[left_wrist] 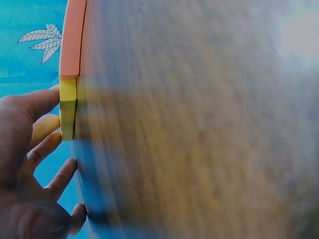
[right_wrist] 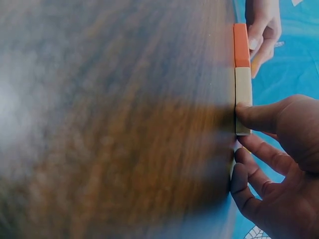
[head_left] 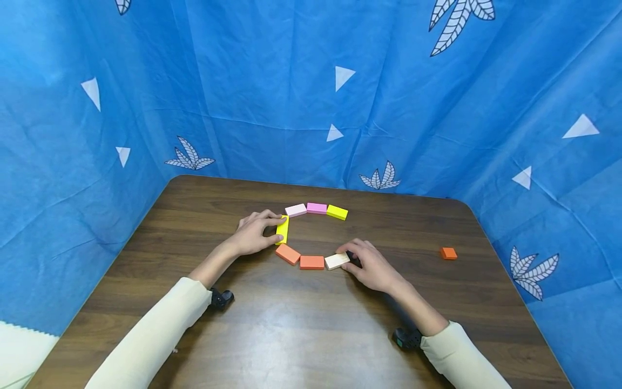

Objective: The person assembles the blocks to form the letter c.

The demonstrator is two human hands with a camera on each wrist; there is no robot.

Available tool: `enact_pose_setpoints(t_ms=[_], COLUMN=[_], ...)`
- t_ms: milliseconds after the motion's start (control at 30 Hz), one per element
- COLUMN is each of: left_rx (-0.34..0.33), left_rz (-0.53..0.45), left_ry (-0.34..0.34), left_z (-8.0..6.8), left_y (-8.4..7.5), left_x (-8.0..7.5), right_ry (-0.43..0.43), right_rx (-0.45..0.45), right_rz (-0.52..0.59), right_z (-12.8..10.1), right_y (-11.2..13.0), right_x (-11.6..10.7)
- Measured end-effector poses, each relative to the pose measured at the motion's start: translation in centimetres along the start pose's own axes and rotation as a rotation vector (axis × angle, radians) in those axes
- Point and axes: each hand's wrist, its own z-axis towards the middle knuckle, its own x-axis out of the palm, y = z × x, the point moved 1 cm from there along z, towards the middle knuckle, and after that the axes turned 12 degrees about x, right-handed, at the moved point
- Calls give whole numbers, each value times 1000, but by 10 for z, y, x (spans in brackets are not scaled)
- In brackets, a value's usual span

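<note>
Near the middle of the brown wooden table (head_left: 311,335), toward its far edge, flat coloured blocks lie in a broken ring. The person's left hand (head_left: 254,234) pinches the upright-lying yellow block (head_left: 282,229) on the ring's left side, thumb at its near end and fingers curled over its far end. The right hand (head_left: 371,265) holds the cream block (head_left: 337,261) at the ring's near side, thumb and fingertips closed on its right end. The cream block touches an orange block (head_left: 312,262), which meets a second, slanted orange block (head_left: 288,254) just below the yellow one. Along the far side sit a pale pink block (head_left: 295,209), a pink block (head_left: 317,208) and another yellow block (head_left: 337,212), end to end. A small orange block (head_left: 448,253) lies alone, well apart, near the table's right edge. Blue cloth (head_left: 272,92) hangs around the table
</note>
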Motion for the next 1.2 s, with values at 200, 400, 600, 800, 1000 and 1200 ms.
enact_pose_setpoints(t_ms=[200,400,600,800,1000,1200], left_rx=[0,6,0,-2,0,-1], left_rz=[-1,1,1,2,-4,-8], left_ry=[-1,1,6,5,7,3], left_z=[0,0,0,1,2,1], left_y=[0,0,0,0,0,2], left_x=[0,-1,-1,0,1,0], right_ry=[5,1,0,-39,-74,-118], right_rx=[2,-2,7,42,90,150], right_rz=[-2,0,21,41,45,37], right_z=[2,2,-1,-7,-18,-28], right_y=[0,1,-1,-12,-33,-51], right_x=[1,0,-1,-10,-21,-35])
